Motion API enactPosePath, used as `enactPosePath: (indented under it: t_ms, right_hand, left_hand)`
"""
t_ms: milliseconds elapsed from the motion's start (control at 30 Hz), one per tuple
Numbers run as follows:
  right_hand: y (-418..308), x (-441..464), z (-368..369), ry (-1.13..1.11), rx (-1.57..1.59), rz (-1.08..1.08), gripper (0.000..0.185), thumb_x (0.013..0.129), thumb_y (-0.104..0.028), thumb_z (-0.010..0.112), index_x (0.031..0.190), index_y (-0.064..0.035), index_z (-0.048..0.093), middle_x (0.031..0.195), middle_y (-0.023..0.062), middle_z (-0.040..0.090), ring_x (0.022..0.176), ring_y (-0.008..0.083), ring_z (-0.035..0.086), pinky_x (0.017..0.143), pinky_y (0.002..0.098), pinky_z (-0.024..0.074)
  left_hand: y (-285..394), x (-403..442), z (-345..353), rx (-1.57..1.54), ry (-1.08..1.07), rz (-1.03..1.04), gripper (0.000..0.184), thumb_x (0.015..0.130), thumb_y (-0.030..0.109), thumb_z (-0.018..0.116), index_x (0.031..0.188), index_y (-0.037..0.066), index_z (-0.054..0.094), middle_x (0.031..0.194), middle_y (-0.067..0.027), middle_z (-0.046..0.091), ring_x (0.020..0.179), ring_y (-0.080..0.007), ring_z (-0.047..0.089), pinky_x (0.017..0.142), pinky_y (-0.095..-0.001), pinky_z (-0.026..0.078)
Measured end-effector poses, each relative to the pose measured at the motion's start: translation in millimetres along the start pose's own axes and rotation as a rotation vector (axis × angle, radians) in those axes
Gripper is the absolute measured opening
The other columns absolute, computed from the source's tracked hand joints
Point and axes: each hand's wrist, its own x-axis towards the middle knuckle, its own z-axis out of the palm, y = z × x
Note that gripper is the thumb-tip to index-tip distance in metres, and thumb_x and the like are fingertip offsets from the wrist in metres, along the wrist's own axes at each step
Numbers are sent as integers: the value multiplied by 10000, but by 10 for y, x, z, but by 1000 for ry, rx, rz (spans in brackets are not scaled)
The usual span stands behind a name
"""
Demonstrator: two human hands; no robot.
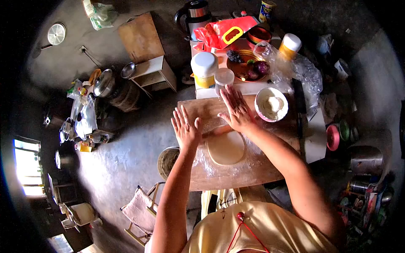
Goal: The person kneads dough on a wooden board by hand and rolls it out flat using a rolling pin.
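Observation:
A flattened round of dough (226, 149) lies on a floured wooden board (265, 164). Across its far edge rests a rolling pin (216, 131), its ends hidden by my hands. My left hand (185, 128) is flat at the pin's left end, with fingers stretched out. At the other end, my right hand (237, 111) lies over the pin with its fingers spread. Both palms seem to touch the pin, and neither hand wraps round it. White flour is scattered around the dough. A bowl (257, 110) of flour stands on the board's far right.
Behind the board are a white-lidded jar (204, 69), a clear plastic cup (224, 79), a plate of vegetables (236, 72) and a red bag (219, 33). Crumpled plastic (306, 74) lies at right. A bucket (165, 162) stands left of the board, and a folding chair (139, 208) nearer.

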Motion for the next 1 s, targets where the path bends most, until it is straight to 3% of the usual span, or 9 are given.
enactPosePath:
  t_ms: [233,333,433,567,600,700,833,900,1000]
  right_hand:
    - [9,-94,15,-2,-31,-4,879,875,-388,640,1522,-27,166,1564,253,173,1449,401,195,1192,503,162]
    - [-225,-613,-78,-93,29,121,912,912,-511,527,1538,-27,73,1575,288,68,1468,419,99,1199,503,98]
    - [-560,-1248,-240,-162,71,177,946,889,-434,612,1542,-31,59,1569,299,70,1462,435,107,1191,515,113]
    - [-714,-1718,-283,-156,88,198,666,880,-356,644,1366,15,380,1538,273,232,1379,473,302,1153,519,234]
    - [-782,-1615,-380,-128,134,212,378,885,-212,628,1131,17,456,1494,307,297,1322,502,369,1129,539,270]
    - [-716,-1491,-90,89,108,165,227,861,-63,572,1036,6,447,1460,343,321,1309,513,381,1118,557,288]
    - [-379,-1021,-76,234,76,139,550,851,-93,597,1342,11,372,1511,292,278,1364,471,341,1130,572,266]
    - [-188,-748,-220,115,23,87,701,848,-154,642,1445,-13,301,1530,239,287,1383,426,339,1140,543,269]
    - [18,-416,-198,134,11,-26,731,822,-176,699,1436,-27,330,1535,182,308,1402,346,337,1165,461,278]
  left_hand:
    - [90,85,-102,53,17,105,706,989,416,392,1526,14,171,1575,-237,182,1473,-343,165,1198,-470,102]
    - [134,-460,-220,-67,-36,167,689,982,407,398,1502,-16,235,1544,-288,215,1455,-403,175,1190,-496,111]
    - [204,-1039,-517,-13,-178,261,616,965,302,462,1498,42,294,1540,-265,249,1442,-398,221,1190,-489,133]
    - [131,-1232,-688,-117,-295,350,565,970,263,451,1494,90,330,1541,-182,307,1435,-333,275,1185,-462,178]
    - [113,-1221,-676,-147,-293,399,533,981,252,423,1482,84,357,1521,-169,355,1417,-329,318,1177,-459,205]
    - [131,-977,-561,-121,-255,500,517,983,234,411,1476,85,368,1504,-174,383,1409,-331,332,1173,-457,219]
    - [279,-491,-311,-72,-153,466,541,978,284,411,1480,88,360,1518,-191,351,1403,-354,340,1164,-461,241]
    - [347,-221,-118,-57,-84,410,589,971,308,435,1503,88,310,1536,-191,318,1417,-354,314,1174,-452,219]
    - [463,162,10,-19,-39,316,714,960,374,476,1541,80,183,1583,-166,222,1465,-331,202,1191,-481,122]
